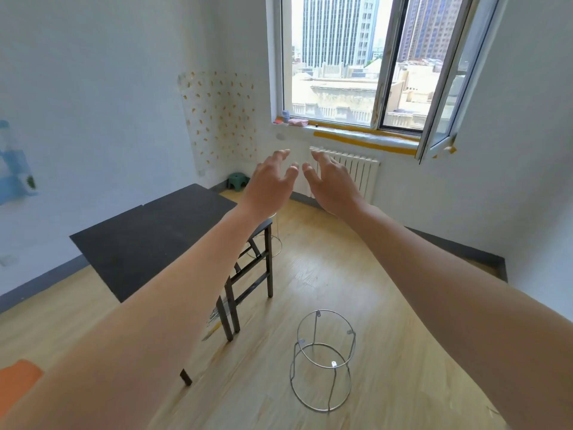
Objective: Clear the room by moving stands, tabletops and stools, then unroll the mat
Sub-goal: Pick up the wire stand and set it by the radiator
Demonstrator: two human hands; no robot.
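Nearest, at six o'clock on the pale wooden plank floor point(356, 274), a silver round wire stand point(322, 358) of two metal hoops joined by thin uprights stands upright and alone. At eight o'clock, cut off by the edge of the view, lies a corner of an orange mat point(17, 383); whether it is rolled cannot be told.

Both bare forearms reach forward from the lower corners. Under the left forearm, at nine to ten o'clock, is a black rectangular folding table point(148, 234) with its dark slatted legs point(248, 280) on the floor, its far edge near the left wall. Just behind its right corner a second silver wire stand point(276, 240) shows in part, hidden mostly by the left wrist.

Near the middle of the view, a little toward twelve o'clock, the left hand point(271, 181) and right hand point(330, 181) are raised side by side, thumbs close but apart. Each has its fingers spread and loosely curved, and neither holds or touches anything.

Farther off, at eleven o'clock, a small green plastic stool point(237, 181) sits in the room's corner below a white wall sheet with orange spots point(220, 116). At one o'clock a white ribbed radiator point(356, 172) hangs under a white-framed window point(356, 63) whose right sash swings inward. On the sill's left end rest a pink folded cloth point(298, 121) and a small blue roll point(285, 114).
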